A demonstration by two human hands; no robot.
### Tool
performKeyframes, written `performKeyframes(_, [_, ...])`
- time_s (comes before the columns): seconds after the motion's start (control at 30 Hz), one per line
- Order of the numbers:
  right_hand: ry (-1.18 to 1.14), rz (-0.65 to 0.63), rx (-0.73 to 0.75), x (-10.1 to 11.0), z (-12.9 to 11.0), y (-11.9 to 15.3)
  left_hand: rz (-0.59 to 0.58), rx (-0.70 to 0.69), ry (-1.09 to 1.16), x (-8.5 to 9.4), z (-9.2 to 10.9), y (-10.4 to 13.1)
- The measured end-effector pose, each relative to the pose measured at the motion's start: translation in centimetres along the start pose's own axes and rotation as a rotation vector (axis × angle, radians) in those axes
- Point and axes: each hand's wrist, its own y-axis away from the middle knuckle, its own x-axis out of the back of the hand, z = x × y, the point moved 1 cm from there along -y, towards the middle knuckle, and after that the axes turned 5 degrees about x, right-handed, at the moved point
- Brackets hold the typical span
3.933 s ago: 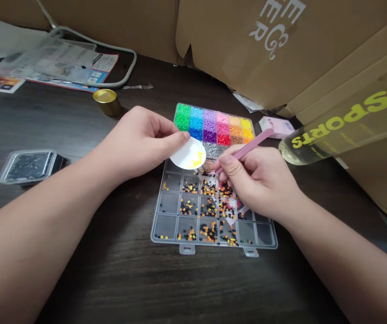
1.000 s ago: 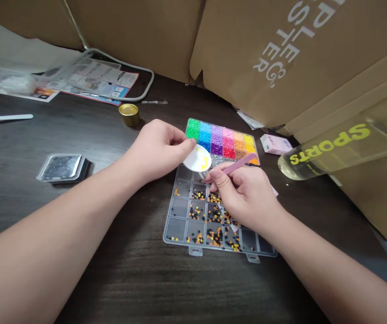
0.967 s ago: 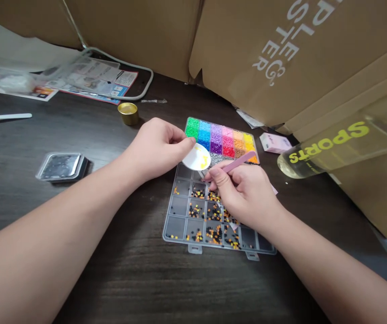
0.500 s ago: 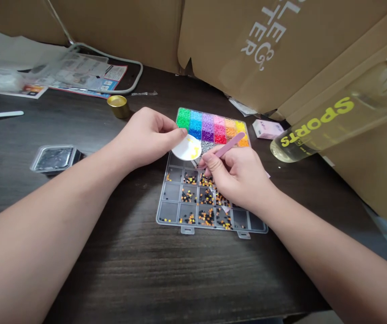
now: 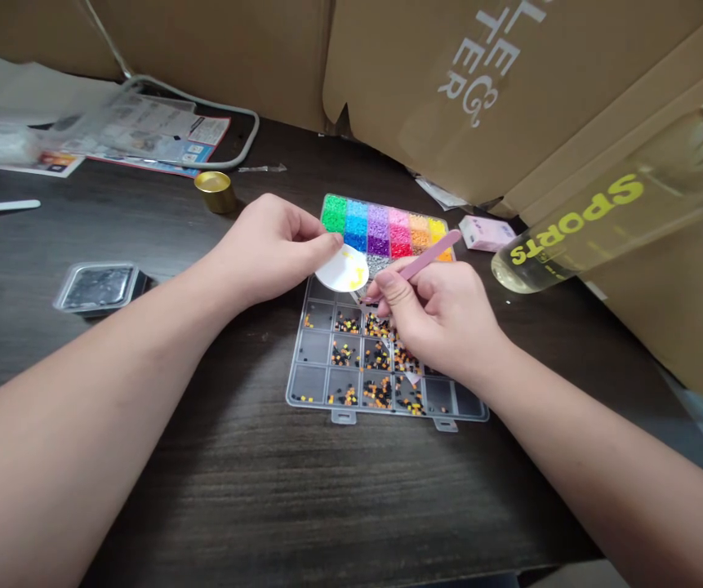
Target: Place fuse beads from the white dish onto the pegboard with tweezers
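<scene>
My left hand (image 5: pixel 283 245) pinches the edge of a small white round dish (image 5: pixel 340 276) between thumb and fingers. Yellow bits, apparently beads, lie on the dish's right side. Close by, my right hand (image 5: pixel 433 314) is closed round pink tweezers (image 5: pixel 430 255), whose tips point down and left, just below the dish; whether they grip a bead is too small to tell. Beneath both hands lies an open clear bead case (image 5: pixel 309 384). Its far compartments hold beads sorted by colour, while mixed black, orange and yellow beads lie scattered in the near part. My right hand hides some compartments.
A gold cap (image 5: pixel 215 192) and a clear box with dark contents (image 5: pixel 97 287) stand left. Right of the case are a pink-and-white small box (image 5: pixel 487 233) and a SPORTS bottle (image 5: pixel 608 212). Cardboard (image 5: pixel 400 73) walls off the back; papers (image 5: pixel 161 135) lie at far left.
My right hand and the tweezers have shifted slightly right, the tweezers' upper end rising. The dish has moved a little to the right. The bead case sits almost the same.
</scene>
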Motion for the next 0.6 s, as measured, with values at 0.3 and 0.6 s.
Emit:
performKeyframes(0.3, [-0.095,0.12,0.047,0.4,-0.9,0.1,-0.031,-0.009,-0.017,0.0,0.4,0.1])
performKeyframes(0.6, [-0.034,-0.169,-0.004,0.2,-0.6,1.0,0.015,-0.005,0.012,-0.2,0.1,0.0])
